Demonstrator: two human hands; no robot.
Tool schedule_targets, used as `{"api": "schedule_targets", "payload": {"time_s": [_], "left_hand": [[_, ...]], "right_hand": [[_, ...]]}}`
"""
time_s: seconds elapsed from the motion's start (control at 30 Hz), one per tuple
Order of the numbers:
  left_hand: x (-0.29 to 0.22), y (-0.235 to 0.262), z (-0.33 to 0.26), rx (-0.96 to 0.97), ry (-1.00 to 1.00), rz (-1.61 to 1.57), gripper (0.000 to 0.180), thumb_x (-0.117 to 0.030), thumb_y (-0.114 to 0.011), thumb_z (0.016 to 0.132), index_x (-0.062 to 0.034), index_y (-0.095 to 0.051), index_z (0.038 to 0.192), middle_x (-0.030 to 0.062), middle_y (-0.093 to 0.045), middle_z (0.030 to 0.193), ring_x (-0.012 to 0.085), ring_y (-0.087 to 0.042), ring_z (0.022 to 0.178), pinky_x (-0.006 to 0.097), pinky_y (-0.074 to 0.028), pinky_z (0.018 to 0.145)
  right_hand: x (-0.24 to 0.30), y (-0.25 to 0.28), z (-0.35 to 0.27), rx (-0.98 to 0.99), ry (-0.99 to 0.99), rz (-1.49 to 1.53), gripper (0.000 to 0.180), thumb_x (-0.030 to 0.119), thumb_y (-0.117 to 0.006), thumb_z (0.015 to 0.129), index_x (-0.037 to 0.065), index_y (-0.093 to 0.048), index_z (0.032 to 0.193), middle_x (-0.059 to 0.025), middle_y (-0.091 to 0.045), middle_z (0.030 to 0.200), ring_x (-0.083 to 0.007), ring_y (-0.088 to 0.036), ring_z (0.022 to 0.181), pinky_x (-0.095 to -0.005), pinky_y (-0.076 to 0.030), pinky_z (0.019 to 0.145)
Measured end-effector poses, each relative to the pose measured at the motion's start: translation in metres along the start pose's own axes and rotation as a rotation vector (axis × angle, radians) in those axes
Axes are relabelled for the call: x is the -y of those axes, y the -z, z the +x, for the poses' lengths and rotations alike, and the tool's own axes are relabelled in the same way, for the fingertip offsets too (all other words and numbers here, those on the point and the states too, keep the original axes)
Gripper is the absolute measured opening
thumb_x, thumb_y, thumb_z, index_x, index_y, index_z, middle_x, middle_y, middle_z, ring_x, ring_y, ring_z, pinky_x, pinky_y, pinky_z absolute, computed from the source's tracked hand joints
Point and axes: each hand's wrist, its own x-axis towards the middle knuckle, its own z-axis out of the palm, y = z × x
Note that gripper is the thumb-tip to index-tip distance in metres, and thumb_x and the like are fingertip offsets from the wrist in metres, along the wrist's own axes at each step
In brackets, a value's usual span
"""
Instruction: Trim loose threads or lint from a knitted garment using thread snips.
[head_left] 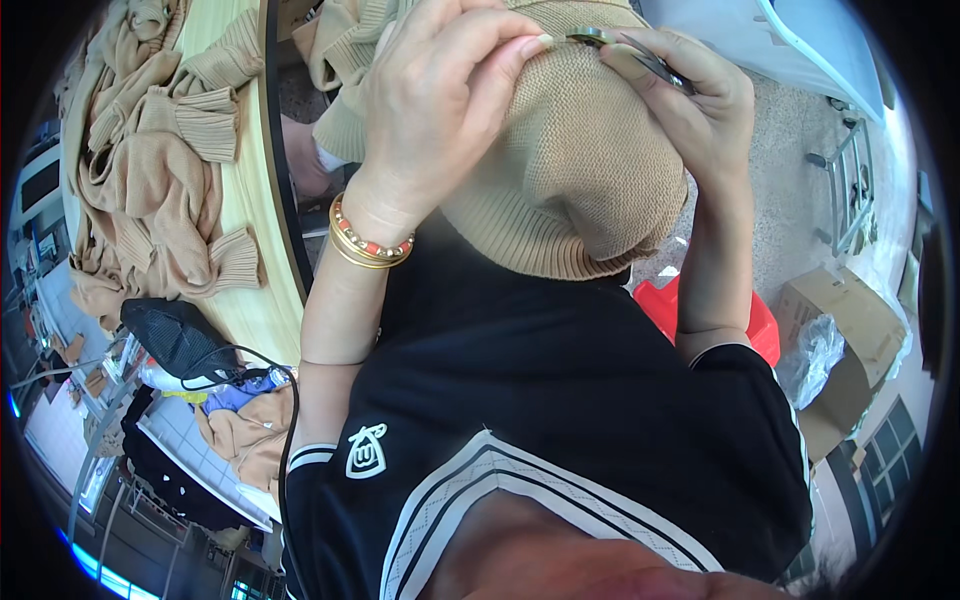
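A tan knitted garment (590, 150) hangs in front of my chest, with a ribbed band along its lower edge. My left hand (430, 110) is closed, its thumb and fingers pinching the knit near the top of the view. Small dark metal thread snips (662, 68) sit in the closed fingers of my right hand (705, 110). Their tip is against the knit, just right of my left fingertips. Fingers partly cover the snips, so whether the blades are apart cannot be made out.
More tan knitwear (160, 190) is heaped on the pale wooden table (262, 200) at left. A black bag-like item (175, 340) with a cable lies by its near end. To my right are a red plastic stool or tub (762, 325), a cardboard box (845, 310) and a metal rack (850, 185).
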Motion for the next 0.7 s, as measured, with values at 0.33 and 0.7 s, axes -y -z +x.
{"api": "schedule_targets", "payload": {"time_s": [0.33,0.7], "left_hand": [[-0.003,-0.003,-0.001,-0.003,0.05,-0.145,0.009,-0.005,-0.068,0.096,-0.0011,-0.073,0.102,0.007,-0.068,0.102,0.0155,-0.065,0.089,0.026,-0.052,0.079],[-0.015,-0.007,0.004,-0.026,0.098,-0.141,0.012,-0.006,-0.078,0.088,-0.0008,-0.074,0.098,0.0062,-0.07,0.1,0.0145,-0.068,0.086,0.026,-0.054,0.077]], "right_hand": [[0.008,-0.002,0.002,0.001,-0.093,-0.015,0.021,0.008,-0.078,0.088,0.004,-0.079,0.11,-0.0066,-0.077,0.099,-0.0105,-0.07,0.09,-0.0232,-0.053,0.081],[0.011,-0.001,0.002,0.034,-0.046,0.05,0.022,0.007,-0.077,0.089,0.004,-0.078,0.11,-0.0047,-0.076,0.097,-0.0089,-0.068,0.088,-0.0217,-0.051,0.078]]}}
